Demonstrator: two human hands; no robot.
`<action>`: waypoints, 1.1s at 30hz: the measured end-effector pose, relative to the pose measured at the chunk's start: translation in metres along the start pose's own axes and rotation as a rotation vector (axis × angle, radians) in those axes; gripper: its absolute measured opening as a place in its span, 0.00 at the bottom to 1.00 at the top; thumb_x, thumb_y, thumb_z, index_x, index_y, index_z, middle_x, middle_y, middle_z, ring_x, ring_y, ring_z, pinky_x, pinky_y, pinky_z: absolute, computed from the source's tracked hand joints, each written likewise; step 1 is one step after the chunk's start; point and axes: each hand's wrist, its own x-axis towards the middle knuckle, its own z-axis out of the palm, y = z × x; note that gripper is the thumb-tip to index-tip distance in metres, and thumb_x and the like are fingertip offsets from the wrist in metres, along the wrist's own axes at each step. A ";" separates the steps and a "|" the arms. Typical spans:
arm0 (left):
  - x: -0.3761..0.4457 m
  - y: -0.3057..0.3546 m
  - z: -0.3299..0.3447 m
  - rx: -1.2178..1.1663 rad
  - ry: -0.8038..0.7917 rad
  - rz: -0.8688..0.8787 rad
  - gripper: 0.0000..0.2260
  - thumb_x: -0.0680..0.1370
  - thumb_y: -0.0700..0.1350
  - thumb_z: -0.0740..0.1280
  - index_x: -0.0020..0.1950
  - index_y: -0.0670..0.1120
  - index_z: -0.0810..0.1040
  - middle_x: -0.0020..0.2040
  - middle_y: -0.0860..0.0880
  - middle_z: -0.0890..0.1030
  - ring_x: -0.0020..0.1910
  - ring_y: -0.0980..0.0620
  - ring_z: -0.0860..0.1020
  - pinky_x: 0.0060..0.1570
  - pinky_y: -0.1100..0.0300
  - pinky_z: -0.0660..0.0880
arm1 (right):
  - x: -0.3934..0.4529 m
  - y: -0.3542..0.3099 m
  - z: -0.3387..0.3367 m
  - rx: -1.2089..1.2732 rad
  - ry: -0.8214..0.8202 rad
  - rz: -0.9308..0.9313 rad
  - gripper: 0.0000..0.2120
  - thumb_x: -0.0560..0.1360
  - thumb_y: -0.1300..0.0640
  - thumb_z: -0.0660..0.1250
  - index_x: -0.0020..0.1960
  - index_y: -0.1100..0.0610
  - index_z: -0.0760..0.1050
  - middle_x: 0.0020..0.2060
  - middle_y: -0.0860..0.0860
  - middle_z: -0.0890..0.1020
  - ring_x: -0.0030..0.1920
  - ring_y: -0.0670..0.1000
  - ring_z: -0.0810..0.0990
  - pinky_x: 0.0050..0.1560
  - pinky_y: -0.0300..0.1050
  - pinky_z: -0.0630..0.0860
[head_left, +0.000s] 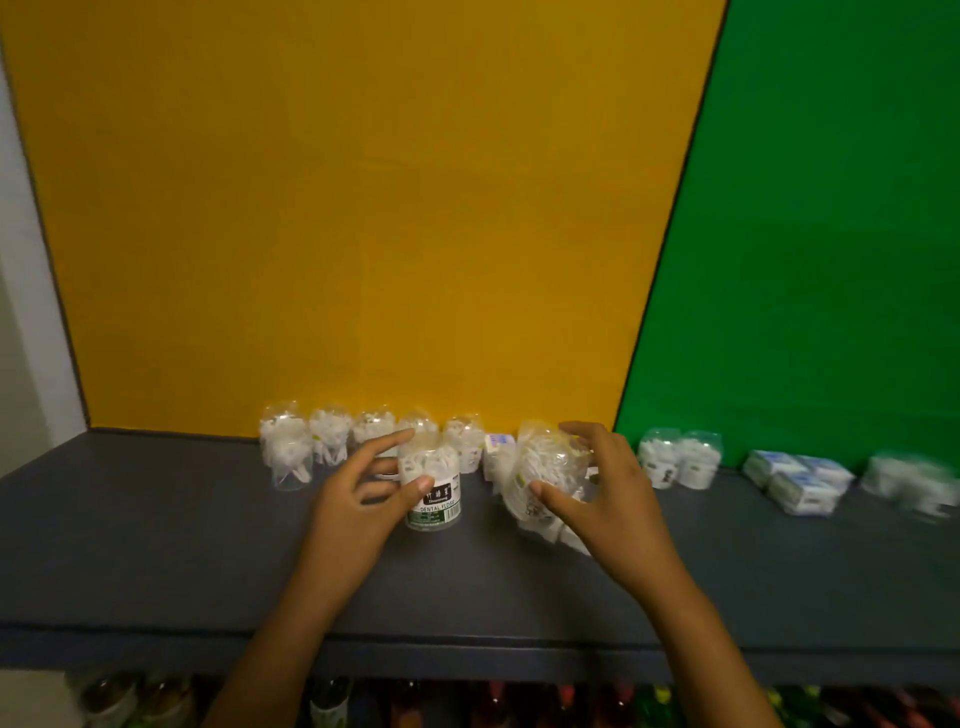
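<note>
My left hand (358, 499) is wrapped round the floss jar (434, 493), thumb on its front and fingers behind; it stands upright on the shelf (156, 545), just below the frame's middle. My right hand (608, 493) clasps the tilted jar (545, 462) just to the right, thumb in front and fingers over the top; the jar leans left. Close behind, a row of jars (332, 434) lines the back of the shelf, and a white box (500, 447) sits between my two jars. Further right stand a pair of jars (678, 460), then stacked boxes (795, 480). A yellow panel (363, 208) and a green panel (805, 260) rise behind; bottles (332, 701) show along the bottom edge. The floss jar's label reads "DENTAL FLOSS"; its other print is too small to read.
</note>
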 end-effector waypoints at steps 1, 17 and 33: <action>-0.006 0.005 0.013 -0.002 -0.008 0.007 0.20 0.71 0.44 0.74 0.61 0.58 0.77 0.54 0.51 0.81 0.48 0.55 0.83 0.47 0.61 0.80 | -0.008 0.005 -0.014 -0.009 0.005 0.010 0.27 0.69 0.46 0.76 0.65 0.41 0.68 0.58 0.43 0.72 0.56 0.45 0.73 0.52 0.39 0.70; -0.077 0.033 0.186 -0.078 -0.132 -0.012 0.19 0.71 0.41 0.74 0.58 0.58 0.78 0.51 0.53 0.81 0.47 0.55 0.83 0.44 0.62 0.79 | -0.105 0.089 -0.176 -0.131 0.065 0.158 0.27 0.69 0.45 0.75 0.64 0.37 0.66 0.59 0.41 0.71 0.59 0.46 0.73 0.54 0.43 0.74; 0.004 -0.009 0.285 -0.040 -0.068 0.003 0.20 0.71 0.41 0.74 0.61 0.55 0.77 0.51 0.59 0.79 0.46 0.66 0.79 0.44 0.68 0.78 | -0.025 0.208 -0.188 -0.157 0.003 0.136 0.29 0.69 0.46 0.76 0.66 0.42 0.68 0.60 0.43 0.72 0.59 0.47 0.73 0.58 0.46 0.75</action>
